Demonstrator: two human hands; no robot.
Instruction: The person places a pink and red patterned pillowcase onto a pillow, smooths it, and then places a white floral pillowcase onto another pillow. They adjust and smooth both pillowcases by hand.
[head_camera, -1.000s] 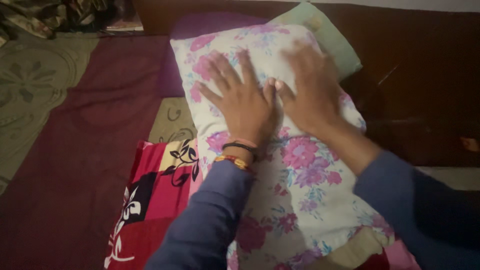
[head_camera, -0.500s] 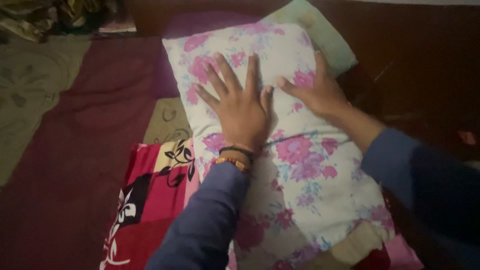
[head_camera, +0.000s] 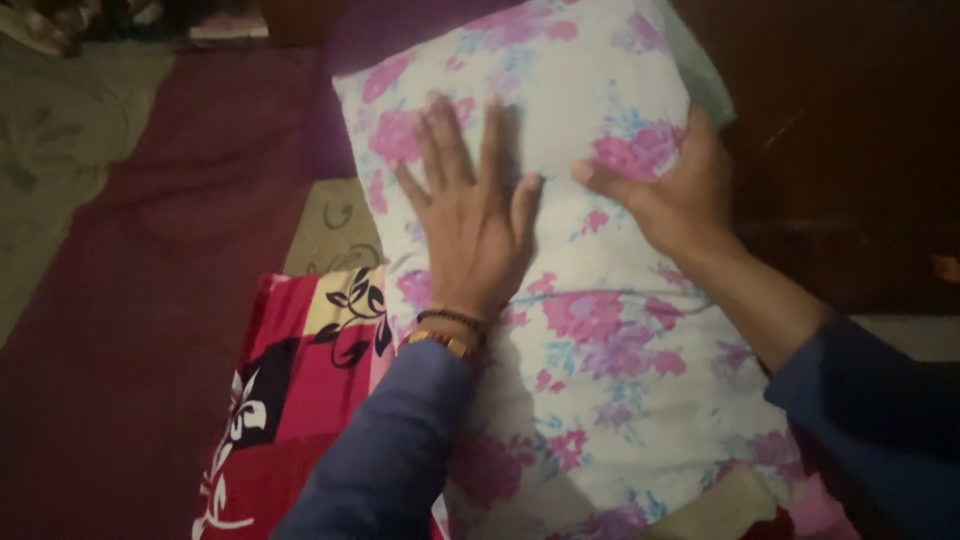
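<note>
Now the white pillow with pink flowers (head_camera: 590, 330) is being gripped rather than merely patted. A second ago both hands were lying flat on its upper face; since then the right hand (head_camera: 672, 195) has been slid outward to the pillow's right edge, where its fingers are being curled around the side and the thumb is being kept on top, so that the edge is being pinched between them. The left hand (head_camera: 472, 215) is being kept spread open, palm down and fingers splayed, pressed on the cover just left of the thumb; nothing is being held in it. Two bracelets (head_camera: 447, 332) are being worn on that wrist, above a blue sleeve (head_camera: 385, 460).

The pillow's far end appears higher and nearer the camera than before, so it is judged that the pillow is being lifted or tilted at that end while the left palm is steadying it. It is lying lengthwise along the right side of the bed, over a maroon sheet (head_camera: 150, 330), with a red patterned cloth (head_camera: 290, 400) just beside it on the left. A pale green pillow (head_camera: 712, 85) is being largely hidden behind its top corner.
</note>
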